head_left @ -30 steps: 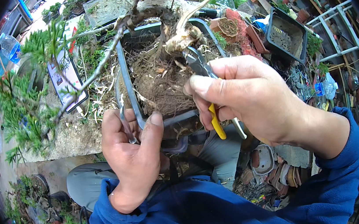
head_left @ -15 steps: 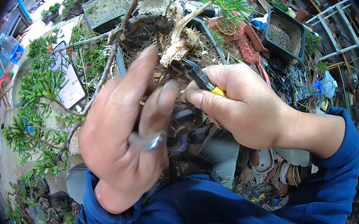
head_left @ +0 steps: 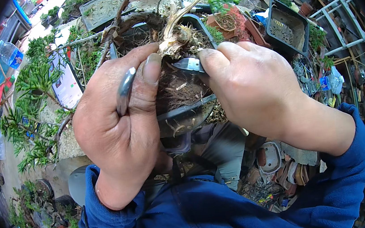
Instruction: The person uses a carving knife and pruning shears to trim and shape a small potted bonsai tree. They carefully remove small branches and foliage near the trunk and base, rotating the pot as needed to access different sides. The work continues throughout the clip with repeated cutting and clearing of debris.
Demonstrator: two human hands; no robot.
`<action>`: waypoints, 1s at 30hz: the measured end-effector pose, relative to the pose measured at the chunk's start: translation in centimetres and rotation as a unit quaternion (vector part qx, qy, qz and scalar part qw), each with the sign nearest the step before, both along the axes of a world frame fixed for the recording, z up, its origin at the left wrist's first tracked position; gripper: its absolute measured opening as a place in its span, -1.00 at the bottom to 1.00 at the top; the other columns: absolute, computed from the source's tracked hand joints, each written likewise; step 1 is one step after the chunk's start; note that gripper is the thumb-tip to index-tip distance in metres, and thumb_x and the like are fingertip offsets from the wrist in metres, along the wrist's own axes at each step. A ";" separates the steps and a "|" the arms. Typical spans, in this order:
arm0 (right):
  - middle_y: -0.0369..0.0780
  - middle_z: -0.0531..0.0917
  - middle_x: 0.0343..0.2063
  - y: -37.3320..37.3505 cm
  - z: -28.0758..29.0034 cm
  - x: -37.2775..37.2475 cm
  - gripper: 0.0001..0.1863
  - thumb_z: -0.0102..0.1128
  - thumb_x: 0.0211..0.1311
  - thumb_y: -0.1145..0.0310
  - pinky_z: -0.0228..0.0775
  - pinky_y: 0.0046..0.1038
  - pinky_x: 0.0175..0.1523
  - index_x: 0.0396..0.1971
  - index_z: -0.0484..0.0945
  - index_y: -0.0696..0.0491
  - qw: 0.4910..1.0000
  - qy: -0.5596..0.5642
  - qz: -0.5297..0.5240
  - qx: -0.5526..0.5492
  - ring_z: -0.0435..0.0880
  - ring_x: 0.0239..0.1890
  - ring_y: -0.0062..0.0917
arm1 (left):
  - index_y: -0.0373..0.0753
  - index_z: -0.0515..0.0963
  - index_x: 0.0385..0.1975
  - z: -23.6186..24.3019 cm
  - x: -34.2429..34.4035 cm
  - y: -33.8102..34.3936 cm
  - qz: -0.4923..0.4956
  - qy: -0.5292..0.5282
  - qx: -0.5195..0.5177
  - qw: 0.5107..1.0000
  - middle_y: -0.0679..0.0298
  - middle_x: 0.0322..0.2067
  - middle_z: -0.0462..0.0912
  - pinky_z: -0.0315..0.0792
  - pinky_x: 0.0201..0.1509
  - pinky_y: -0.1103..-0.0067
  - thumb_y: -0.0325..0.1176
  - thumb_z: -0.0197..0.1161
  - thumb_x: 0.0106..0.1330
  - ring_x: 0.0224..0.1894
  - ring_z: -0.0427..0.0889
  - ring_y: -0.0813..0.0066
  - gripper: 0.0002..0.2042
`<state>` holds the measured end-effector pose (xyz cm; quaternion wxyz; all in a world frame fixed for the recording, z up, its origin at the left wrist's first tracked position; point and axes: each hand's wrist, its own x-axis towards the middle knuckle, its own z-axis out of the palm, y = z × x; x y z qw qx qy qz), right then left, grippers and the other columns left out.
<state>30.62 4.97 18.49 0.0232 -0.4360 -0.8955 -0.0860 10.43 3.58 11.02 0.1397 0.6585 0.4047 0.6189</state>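
A small juniper tree with pale stripped wood [head_left: 174,43] at its trunk stands in a dark plastic pot [head_left: 186,123] in front of me. My left hand [head_left: 115,97], with a metal ring on one finger, is closed beside the trunk. Its index fingertip and thumb come up against the left of the bare wood; whatever lies within the curled fingers is hidden. In my right hand [head_left: 253,81] is a pair of pliers [head_left: 189,64], gripped in a fist. Their metal jaws point left, just below the stripped wood and over brown soil [head_left: 179,89].
Green juniper foliage [head_left: 35,85] spreads at left over a phone [head_left: 65,82] with a lit screen. A water bottle [head_left: 10,53] stands farther left. A black plastic basket [head_left: 287,27] and a red brush [head_left: 243,30] lie at right, near a metal frame [head_left: 341,28].
The left hand has curled its fingers and thumb in toward the trunk. My right hand has turned over with the pliers, so its back faces up and the jaws lie flatter under the wood.
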 end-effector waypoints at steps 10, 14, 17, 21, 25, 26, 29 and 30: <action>-0.18 0.81 -0.29 1.7 3.1 0.1 -0.69 0.26 0.54 0.26 0.63 -0.54 -0.10 -0.23 0.73 0.25 0.715 0.337 -0.220 -0.572 0.80 -0.24 -0.54 | -0.38 0.72 0.04 -0.1 0.1 0.1 0.002 -0.005 -0.025 1.000 0.35 -0.31 0.73 0.28 -0.37 0.77 -0.34 0.29 0.60 -0.44 0.49 0.78 -0.76; -0.20 0.77 -0.40 1.6 2.5 -0.3 -0.70 0.24 0.55 0.29 0.59 -0.56 -0.24 -0.32 0.70 0.22 0.714 0.360 -0.211 -0.562 0.76 -0.35 -0.59 | -0.37 0.72 0.03 0.0 0.1 -0.3 0.006 -0.007 -0.053 0.999 0.42 -0.37 0.66 0.12 -0.49 0.78 -0.34 0.28 0.61 -0.54 0.34 0.85 -0.77; -0.24 0.73 -0.51 1.5 2.4 -0.2 -0.66 0.24 0.54 0.26 0.52 -0.55 -0.33 -0.40 0.67 0.20 0.734 0.350 -0.199 -0.546 0.69 -0.46 -0.62 | -0.37 0.72 0.03 0.2 -0.1 -0.2 0.009 0.017 -0.050 0.999 0.45 -0.39 0.62 0.10 -0.50 0.78 -0.34 0.28 0.61 -0.56 0.33 0.86 -0.77; -0.27 0.67 -0.62 1.5 1.8 0.0 -0.62 0.24 0.51 0.26 0.41 -0.52 -0.43 -0.53 0.63 0.18 0.839 0.316 -0.070 -0.438 0.59 -0.57 -0.65 | -0.37 0.71 0.02 0.4 -0.4 0.0 0.010 0.039 -0.042 0.998 0.46 -0.41 0.60 0.09 -0.52 0.77 -0.35 0.27 0.61 -0.58 0.32 0.86 -0.78; -0.28 0.62 -0.70 1.6 1.6 0.3 -0.57 0.25 0.48 0.27 0.31 -0.50 -0.50 -0.63 0.59 0.16 0.912 0.252 0.038 -0.323 0.52 -0.64 -0.66 | -0.40 0.71 0.01 0.4 -0.1 -0.3 0.006 0.012 -0.065 0.998 0.46 -0.46 0.56 0.07 -0.53 0.76 -0.35 0.25 0.61 -0.61 0.29 0.86 -0.77; -0.28 0.61 -0.70 1.9 1.9 0.5 -0.56 0.26 0.47 0.27 0.31 -0.49 -0.50 -0.65 0.58 0.15 0.917 0.226 0.025 -0.329 0.52 -0.64 -0.66 | -0.40 0.71 0.01 0.4 0.0 -0.4 0.006 -0.001 -0.075 0.997 0.47 -0.47 0.55 0.06 -0.53 0.76 -0.35 0.25 0.61 -0.61 0.29 0.86 -0.77; -0.28 0.60 -0.72 2.4 2.1 0.5 -0.56 0.27 0.44 0.27 0.33 -0.47 -0.48 -0.67 0.57 0.16 0.909 0.229 0.000 -0.349 0.52 -0.64 -0.64 | -0.41 0.71 0.00 0.4 0.1 -0.3 0.009 -0.012 -0.075 0.997 0.48 -0.50 0.52 0.05 -0.52 0.76 -0.36 0.25 0.60 -0.60 0.30 0.85 -0.77; -0.28 0.60 -0.71 2.5 2.3 0.7 -0.56 0.28 0.44 0.28 0.34 -0.47 -0.48 -0.66 0.57 0.17 0.889 0.230 -0.050 -0.393 0.52 -0.64 -0.64 | -0.40 0.71 0.00 0.5 0.1 -0.2 0.009 -0.008 -0.067 0.998 0.48 -0.51 0.52 0.05 -0.52 0.75 -0.37 0.25 0.59 -0.60 0.30 0.84 -0.77</action>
